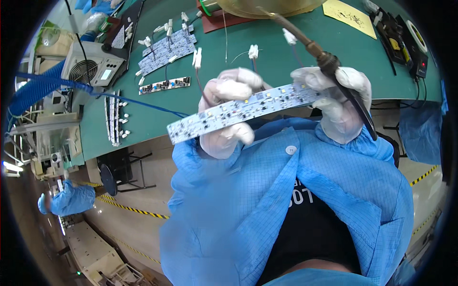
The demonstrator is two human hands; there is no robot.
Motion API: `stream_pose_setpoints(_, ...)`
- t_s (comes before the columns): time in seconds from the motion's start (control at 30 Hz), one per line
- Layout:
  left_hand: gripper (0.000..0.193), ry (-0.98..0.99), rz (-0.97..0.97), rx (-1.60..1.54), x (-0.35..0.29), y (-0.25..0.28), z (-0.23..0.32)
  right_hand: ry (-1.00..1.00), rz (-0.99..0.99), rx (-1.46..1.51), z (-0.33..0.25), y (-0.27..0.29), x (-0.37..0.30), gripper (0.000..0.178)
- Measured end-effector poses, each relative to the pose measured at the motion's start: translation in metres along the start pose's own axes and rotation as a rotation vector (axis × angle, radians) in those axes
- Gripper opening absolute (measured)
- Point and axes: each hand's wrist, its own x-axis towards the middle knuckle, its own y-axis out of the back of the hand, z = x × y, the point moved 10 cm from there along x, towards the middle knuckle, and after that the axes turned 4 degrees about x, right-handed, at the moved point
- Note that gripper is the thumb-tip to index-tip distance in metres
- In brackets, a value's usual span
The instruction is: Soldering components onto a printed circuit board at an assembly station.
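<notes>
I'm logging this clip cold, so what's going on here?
Someone in a blue smock holds a long white circuit board in gloved hands: the left hand around its middle, the right hand at its right end. The right hand also holds a soldering iron, its tip pointing away from the board. More boards lie on the green work surface to the left.

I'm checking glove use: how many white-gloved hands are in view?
2: the left hand midway along the circuit board, the right hand at its right end with the soldering iron. Hands of the distant co-worker are too small to tell.
</notes>
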Motion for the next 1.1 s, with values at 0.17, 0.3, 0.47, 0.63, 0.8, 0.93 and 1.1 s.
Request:
stream_pose_setpoints(0.17,0.044,0.591,0.312,0.663,-0.026,0.057,0.01,0.067,-0.07,-0.286,-0.013,0.003,-0.003,0.055)
stream_pose_setpoints(0.3,0.042,0.474,0.192,1.922,-0.023,0.125,0.077,0.038,0.072,-0.306,-0.015,0.018,-0.004,0.055)
stream_pose_setpoints(0.47,0.04,0.754,0.126,1.955,-0.107,0.272,0.083,-0.01,0.146,-0.234,-0.011,0.021,-0.004,0.052)
stream_pose_setpoints(0.63,0.036,0.96,0.01,2.1,-0.11,0.25,0.085,-0.003,0.148,-0.233,-0.009,0.024,-0.004,0.05)
stream_pose_setpoints(0.8,0.034,0.521,0.117,2.111,-0.101,0.2,0.119,0.024,0.138,-0.229,-0.009,0.026,-0.004,0.047)
stream_pose_setpoints(0.93,0.028,0.447,0.91,1.727,-0.136,0.209,0.186,0.011,0.202,-0.229,-0.008,0.031,-0.006,0.047)
stream_pose_setpoints(1.1,0.031,0.265,0.995,2.411,-0.141,0.205,0.238,0.03,0.212,-0.214,-0.007,0.03,-0.006,0.048)
